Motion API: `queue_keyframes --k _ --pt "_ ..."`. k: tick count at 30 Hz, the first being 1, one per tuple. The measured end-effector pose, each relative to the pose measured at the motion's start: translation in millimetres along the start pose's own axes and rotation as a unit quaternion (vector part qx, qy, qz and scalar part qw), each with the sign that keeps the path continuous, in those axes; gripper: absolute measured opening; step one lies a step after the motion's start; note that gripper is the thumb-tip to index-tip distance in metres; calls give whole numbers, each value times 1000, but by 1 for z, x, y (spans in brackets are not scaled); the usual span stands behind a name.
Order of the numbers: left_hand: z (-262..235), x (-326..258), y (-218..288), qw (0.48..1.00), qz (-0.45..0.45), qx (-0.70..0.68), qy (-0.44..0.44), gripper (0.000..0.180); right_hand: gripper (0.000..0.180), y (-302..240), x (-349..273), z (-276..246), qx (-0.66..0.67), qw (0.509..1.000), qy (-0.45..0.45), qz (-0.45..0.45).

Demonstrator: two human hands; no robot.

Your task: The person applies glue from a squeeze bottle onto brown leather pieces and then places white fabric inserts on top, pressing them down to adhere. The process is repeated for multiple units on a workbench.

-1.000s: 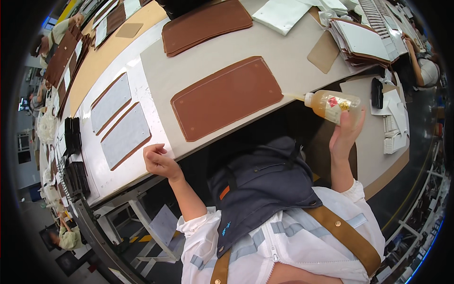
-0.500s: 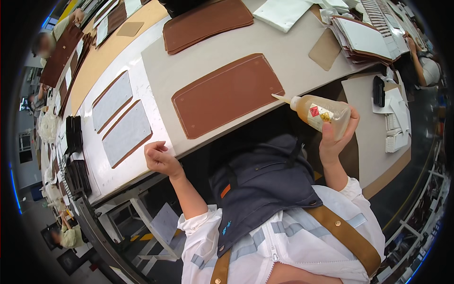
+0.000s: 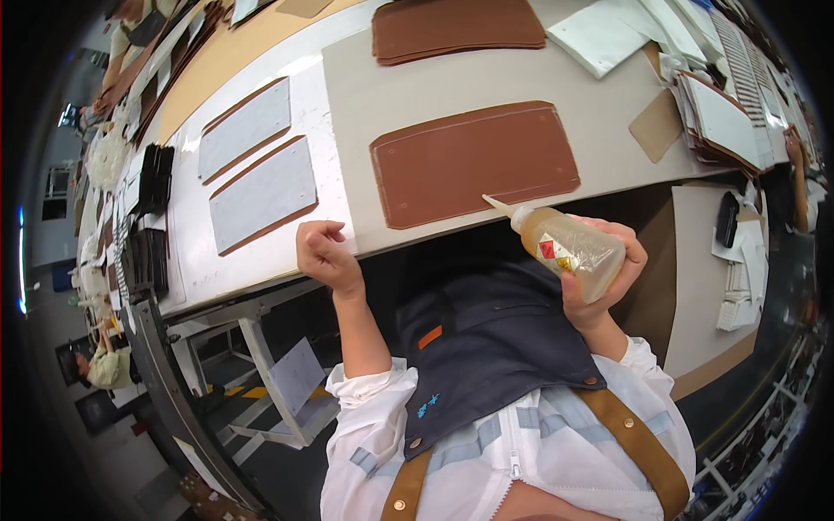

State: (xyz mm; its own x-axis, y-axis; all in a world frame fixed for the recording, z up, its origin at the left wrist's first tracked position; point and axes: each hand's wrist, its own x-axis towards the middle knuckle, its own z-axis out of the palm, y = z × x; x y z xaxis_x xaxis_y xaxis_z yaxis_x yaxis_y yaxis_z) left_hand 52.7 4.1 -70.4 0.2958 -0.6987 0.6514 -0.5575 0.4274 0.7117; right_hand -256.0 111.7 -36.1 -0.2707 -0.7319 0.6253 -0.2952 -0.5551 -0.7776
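Observation:
My right hand (image 3: 606,276) is wrapped round a translucent squeeze bottle (image 3: 556,246) of amber liquid with a long thin nozzle. The bottle is tilted, and its nozzle tip is at the near edge of a brown leather panel (image 3: 473,161); whether it touches cannot be made out. The panel lies flat, with a pale line along its far edge and small marks near its corners. My left hand (image 3: 328,256) is curled closed at the table's front edge, left of the panel, with nothing visible in it.
Two grey-faced brown pieces (image 3: 265,195) lie on the white board to the left. A stack of brown panels (image 3: 460,33) is beyond. White sheets (image 3: 595,39) and a pile of pieces (image 3: 717,122) are at right. Black pieces (image 3: 149,265) are stacked far left. Other people work around.
The nozzle has moved left from the panel's near right corner to about the middle of its near edge. My view has shifted. My left hand stays curled.

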Motion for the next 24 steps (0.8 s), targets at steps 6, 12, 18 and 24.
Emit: queue_keyframes --k 6,12,18,24 --pt "2 2 5 1000 6 0 4 59 71 0 2 28 23 998 -58 -21" --pt "3 0 1 1000 10 -3 10 58 76 6 0 66 69 992 -90 -51" --pt "1 3 2 1000 18 8 9 59 81 8 3 93 182 979 -79 -36" --pt "-1 0 2 1000 10 11 10 58 73 55 40 13 87 966 216 113"
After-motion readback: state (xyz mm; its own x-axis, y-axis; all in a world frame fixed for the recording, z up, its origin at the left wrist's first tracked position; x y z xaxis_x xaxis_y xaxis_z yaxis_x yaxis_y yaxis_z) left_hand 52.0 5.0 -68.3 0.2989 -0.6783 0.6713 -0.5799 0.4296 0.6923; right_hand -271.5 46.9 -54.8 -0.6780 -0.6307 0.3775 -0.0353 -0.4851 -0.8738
